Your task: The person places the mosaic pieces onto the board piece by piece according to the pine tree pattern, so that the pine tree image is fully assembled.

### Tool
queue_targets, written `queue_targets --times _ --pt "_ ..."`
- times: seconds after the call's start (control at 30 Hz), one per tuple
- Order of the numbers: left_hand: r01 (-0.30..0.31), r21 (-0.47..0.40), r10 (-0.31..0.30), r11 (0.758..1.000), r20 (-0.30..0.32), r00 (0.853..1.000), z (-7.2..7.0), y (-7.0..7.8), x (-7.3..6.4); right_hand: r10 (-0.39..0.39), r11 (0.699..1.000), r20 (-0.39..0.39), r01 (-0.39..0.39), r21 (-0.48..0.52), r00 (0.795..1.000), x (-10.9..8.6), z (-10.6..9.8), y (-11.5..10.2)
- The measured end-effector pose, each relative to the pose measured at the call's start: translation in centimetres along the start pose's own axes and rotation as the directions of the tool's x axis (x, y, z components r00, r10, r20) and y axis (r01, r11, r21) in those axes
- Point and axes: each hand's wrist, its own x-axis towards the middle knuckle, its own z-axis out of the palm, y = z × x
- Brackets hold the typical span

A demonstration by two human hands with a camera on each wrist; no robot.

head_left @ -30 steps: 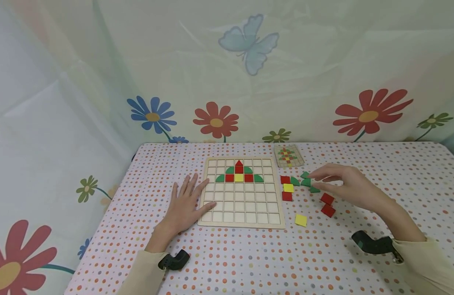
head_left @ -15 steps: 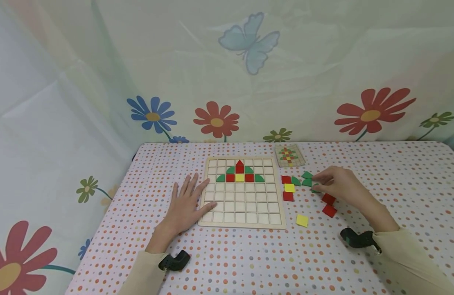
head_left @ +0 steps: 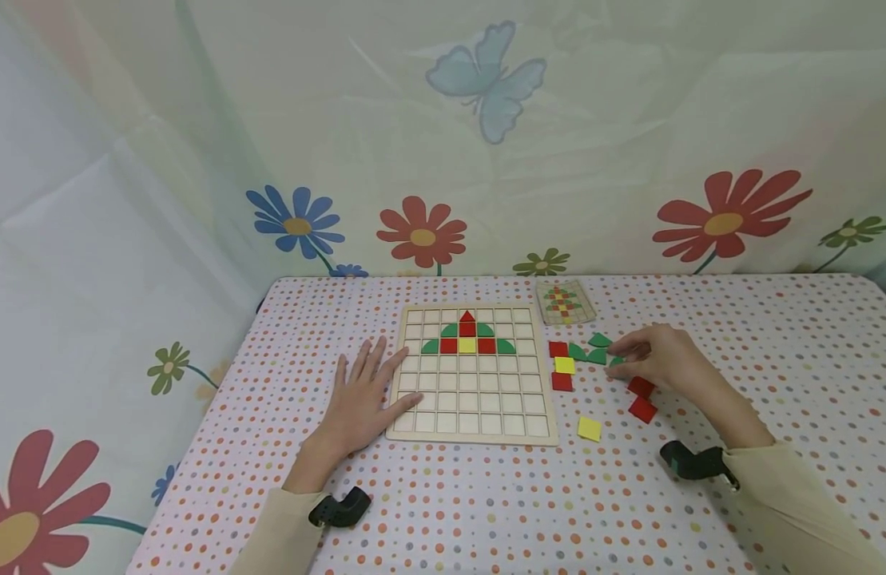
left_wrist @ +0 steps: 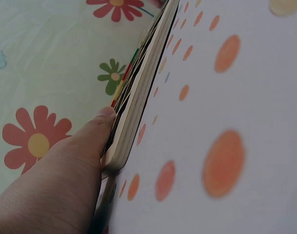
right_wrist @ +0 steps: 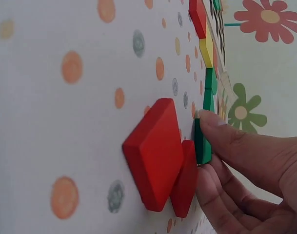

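Observation:
My right hand (head_left: 658,359) pinches a green quarter-circle tile (right_wrist: 203,139) between thumb and fingers, low over the table at the right. Other green tiles (head_left: 597,355) lie just left of its fingertips. Two red square tiles (head_left: 641,410) lie below that hand, one partly overlapping the other in the right wrist view. My left hand (head_left: 356,407) lies spread at the left edge of a wooden grid board (head_left: 471,440), its thumb on the board. Red, green and yellow tiles sit in the board's upper cells, with a yellow square (head_left: 467,345) at their middle.
A small pattern card (head_left: 565,303) lies behind the board's right corner. Beside the board's right edge, red squares (head_left: 561,382) flank a yellow square (head_left: 564,365). Another yellow tile (head_left: 590,429) lies nearer the front. A dotted cloth (head_left: 486,511) covers the table.
My right hand's fingers have come down and closed on the green tile, which has shifted slightly. Its wrist has swung left. The left hand has stayed in place.

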Motion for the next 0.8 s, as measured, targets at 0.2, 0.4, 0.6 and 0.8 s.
queue_targets --times 0.2,0.4,0.6,0.8 --pt "-0.002 -0.006 0.002 1.0 0.003 1.0 0.0 0.0 0.0 0.025 0.998 -0.073 -0.02 0.065 0.997 -0.3 0.5 0.3" --pt "-0.007 -0.002 0.007 1.0 -0.002 1.0 -0.1 0.1 0.0 0.031 0.989 -0.131 -0.011 0.149 0.991 -0.8 0.8 0.9" --pt "-0.002 0.004 0.002 1.0 -0.005 1.0 -0.1 0.1 0.0 0.019 0.982 -0.105 0.001 0.19 0.994 -1.3 0.7 1.1" --pt "-0.001 -0.005 0.001 1.0 -0.003 1.0 -0.2 0.2 -0.1 -0.048 0.986 -0.112 0.065 0.152 0.993 -1.7 0.6 -0.1"
